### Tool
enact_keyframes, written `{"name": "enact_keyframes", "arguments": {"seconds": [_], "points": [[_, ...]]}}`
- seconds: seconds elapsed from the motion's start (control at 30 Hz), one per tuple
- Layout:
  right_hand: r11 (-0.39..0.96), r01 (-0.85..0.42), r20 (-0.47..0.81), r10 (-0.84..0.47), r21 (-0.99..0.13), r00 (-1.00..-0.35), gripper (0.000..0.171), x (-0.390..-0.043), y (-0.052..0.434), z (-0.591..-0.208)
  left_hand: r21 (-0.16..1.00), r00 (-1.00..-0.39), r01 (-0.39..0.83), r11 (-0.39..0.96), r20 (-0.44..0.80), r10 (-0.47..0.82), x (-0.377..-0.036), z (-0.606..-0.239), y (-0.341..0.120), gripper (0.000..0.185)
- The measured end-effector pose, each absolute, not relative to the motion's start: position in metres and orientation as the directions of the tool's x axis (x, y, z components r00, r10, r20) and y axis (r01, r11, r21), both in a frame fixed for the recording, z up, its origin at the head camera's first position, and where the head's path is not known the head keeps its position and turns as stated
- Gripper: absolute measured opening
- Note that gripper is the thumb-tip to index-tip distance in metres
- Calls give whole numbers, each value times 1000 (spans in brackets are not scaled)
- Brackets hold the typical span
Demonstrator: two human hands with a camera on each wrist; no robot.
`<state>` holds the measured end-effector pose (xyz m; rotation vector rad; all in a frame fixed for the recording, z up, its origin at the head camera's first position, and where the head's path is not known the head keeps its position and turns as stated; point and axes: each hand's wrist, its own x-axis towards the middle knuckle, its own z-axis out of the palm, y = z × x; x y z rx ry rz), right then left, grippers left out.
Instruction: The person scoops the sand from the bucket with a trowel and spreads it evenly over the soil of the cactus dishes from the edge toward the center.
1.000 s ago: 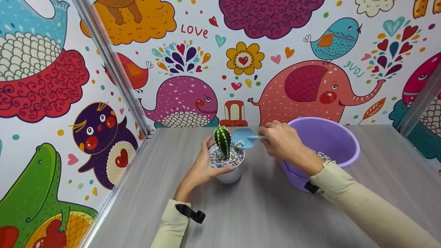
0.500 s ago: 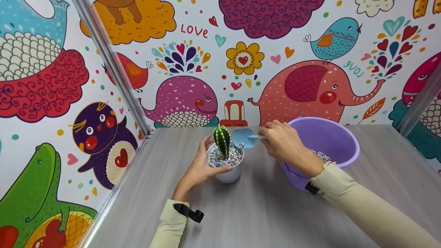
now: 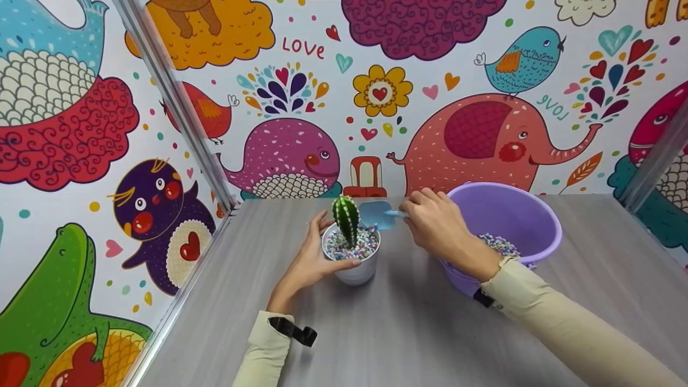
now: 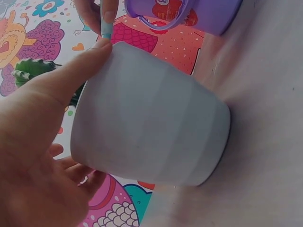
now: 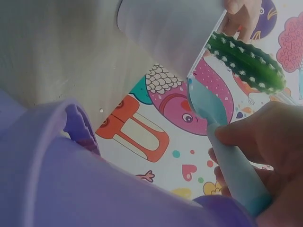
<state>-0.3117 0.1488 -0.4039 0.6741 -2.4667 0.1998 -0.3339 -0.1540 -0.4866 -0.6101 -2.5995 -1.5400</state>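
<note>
Scoop [image 3: 376, 214] tipped lower over pot [image 3: 352, 271], right hand [image 3: 436, 224] gripping

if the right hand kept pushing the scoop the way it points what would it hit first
Most likely the cactus: the right hand aims the blue scoop leftward over the white pot rim, though depth is unclear.

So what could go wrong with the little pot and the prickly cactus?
1. The blue scoop is tipped at the white pot's rim, and the colourful pebbles sit heaped near the top, so some may spill onto the table.
2. The left hand grips the pot close to the cactus, so a finger might get pricked.
</note>
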Motion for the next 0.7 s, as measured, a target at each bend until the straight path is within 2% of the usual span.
{"name": "enact_keyframes", "arguments": {"seconds": [0.23, 0.5, 0.7], "points": [[857, -516, 594, -408, -13, -693, 19, -310, 150, -405, 829, -917, 369, 419, 253, 308, -334, -486, -154, 134], [867, -496, 593, -380, -39, -710, 23, -307, 159, -403, 833, -923, 357, 423, 244, 299, -333, -486, -153, 133], [871, -478, 583, -333, -110, -741, 21, -301, 182, -399, 839, -930, 335, 429, 220, 296, -331, -487, -153, 131]]}}
